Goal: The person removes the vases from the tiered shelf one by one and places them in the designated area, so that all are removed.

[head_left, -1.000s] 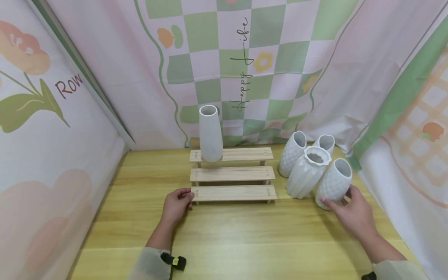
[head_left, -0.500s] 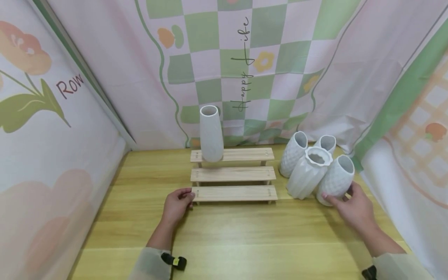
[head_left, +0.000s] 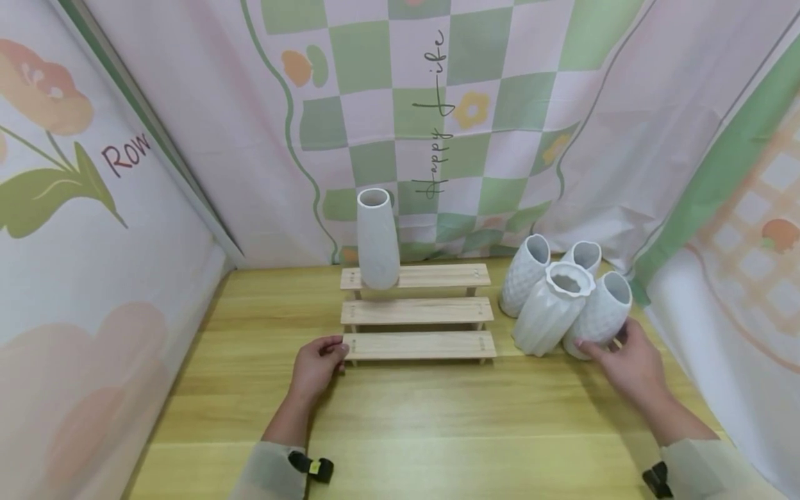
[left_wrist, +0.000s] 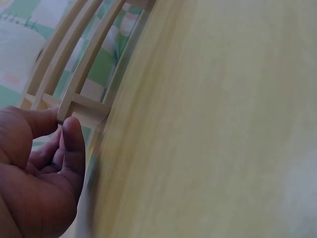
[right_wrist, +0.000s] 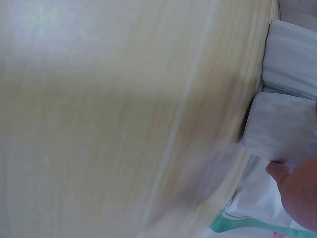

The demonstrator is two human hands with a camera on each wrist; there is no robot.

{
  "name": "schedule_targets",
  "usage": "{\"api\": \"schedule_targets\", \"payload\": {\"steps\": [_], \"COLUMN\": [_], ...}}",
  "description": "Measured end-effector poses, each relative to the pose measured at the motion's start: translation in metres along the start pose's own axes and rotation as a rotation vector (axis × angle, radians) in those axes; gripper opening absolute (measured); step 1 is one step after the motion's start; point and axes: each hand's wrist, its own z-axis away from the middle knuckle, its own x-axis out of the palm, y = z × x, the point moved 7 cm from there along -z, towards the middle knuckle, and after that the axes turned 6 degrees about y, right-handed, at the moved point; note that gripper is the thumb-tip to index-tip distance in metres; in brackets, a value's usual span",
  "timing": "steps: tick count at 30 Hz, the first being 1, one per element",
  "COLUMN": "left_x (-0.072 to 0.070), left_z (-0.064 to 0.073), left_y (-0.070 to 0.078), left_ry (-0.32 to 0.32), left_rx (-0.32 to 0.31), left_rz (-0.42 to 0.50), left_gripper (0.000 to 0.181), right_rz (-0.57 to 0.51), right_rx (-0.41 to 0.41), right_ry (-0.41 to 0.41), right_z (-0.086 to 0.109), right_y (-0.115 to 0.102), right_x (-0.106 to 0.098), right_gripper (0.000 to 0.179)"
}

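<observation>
At the left end of a three-tier wooden display stand, my left hand pinches the lowest step; thumb and finger meet its corner in the left wrist view. My right hand grips a white diamond-textured vase low down, thumb in front and fingers round its right side. The lower part of this vase also shows in the right wrist view. It stands close beside a white fluted vase with a scalloped rim. A tall smooth white vase stands upright on the top step's left part.
Another diamond-textured vase stands right of the stand. Behind the fluted one is a further white vase, mostly hidden. Printed curtains hang along the back and both sides of the wooden table.
My right hand has moved the diamond-textured vase slightly farther back, in nearer to the fluted vase. My left hand stays on the stand's lowest step.
</observation>
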Motion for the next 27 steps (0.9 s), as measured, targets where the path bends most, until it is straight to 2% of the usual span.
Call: {"api": "schedule_targets", "payload": {"steps": [6, 13, 20, 27], "left_x": [-0.0001, -0.0003, -0.0007, -0.0003], "left_z": [0.0014, 0.0030, 0.0015, 0.0027], "left_y": [0.0021, 0.0034, 0.0021, 0.0023], "left_ry": [0.000, -0.001, 0.003, 0.003], "left_rx": [-0.014, 0.014, -0.004, 0.011], "left_rz": [-0.008, -0.002, -0.010, -0.013], "left_gripper": [0.032, 0.033, 0.033, 0.031], "right_rz": [-0.040, -0.050, -0.064, -0.074], "right_rx": [0.007, 0.015, 0.020, 0.024], "right_ry": [-0.002, -0.006, -0.006, -0.008], "right_z": [-0.0026, -0.0039, -0.0026, -0.0013], "right_y": [0.0007, 0.0024, 0.0015, 0.0022], "right_x": [0.0012, 0.0024, 0.0025, 0.0027], "right_gripper": [0.103, 0.104, 0.103, 0.105]}}
